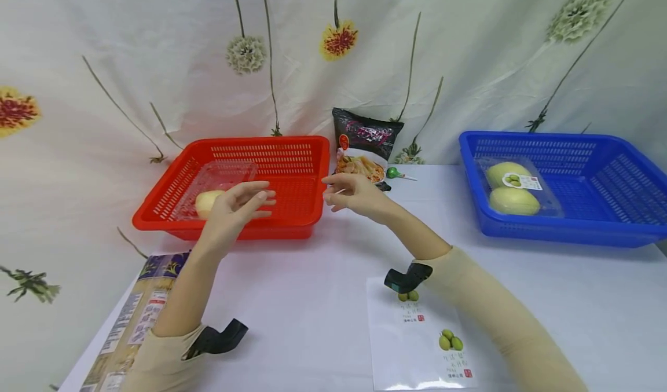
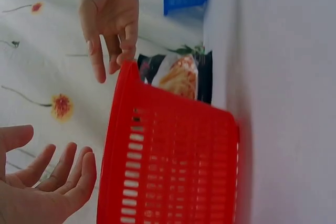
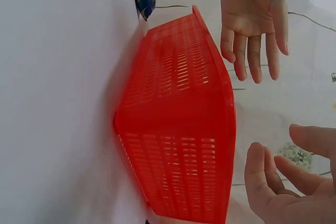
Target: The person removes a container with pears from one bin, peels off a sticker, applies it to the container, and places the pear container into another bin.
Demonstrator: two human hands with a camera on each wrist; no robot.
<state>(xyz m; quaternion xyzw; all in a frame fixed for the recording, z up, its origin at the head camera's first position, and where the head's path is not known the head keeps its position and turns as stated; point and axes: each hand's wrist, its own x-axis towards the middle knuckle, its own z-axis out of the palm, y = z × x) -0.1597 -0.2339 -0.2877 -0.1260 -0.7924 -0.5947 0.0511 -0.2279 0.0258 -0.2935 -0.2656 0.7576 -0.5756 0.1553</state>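
In the head view a red basket (image 1: 276, 233) stands at the back left. Inside its left part lies a clear plastic box (image 1: 224, 170) with a pale yellow round fruit (image 1: 206, 202). My left hand (image 1: 231, 213) is over the basket's front side, fingers spread loosely and nothing in them. At the basket's right end is my right hand (image 1: 363, 196), its fingers loosely bent and holding nothing. Both wrist views show the hands above the rim level, facing each other across the basket.
Behind my right hand stand a black noodle packet (image 1: 365, 140) and a green lollipop (image 1: 392, 172). A blue basket (image 1: 563, 233) at the right holds a clear box of two yellow fruits (image 1: 513, 201). Long noodle packages (image 1: 130, 322) lie front left, a printed clear bag (image 1: 411, 345) front centre.
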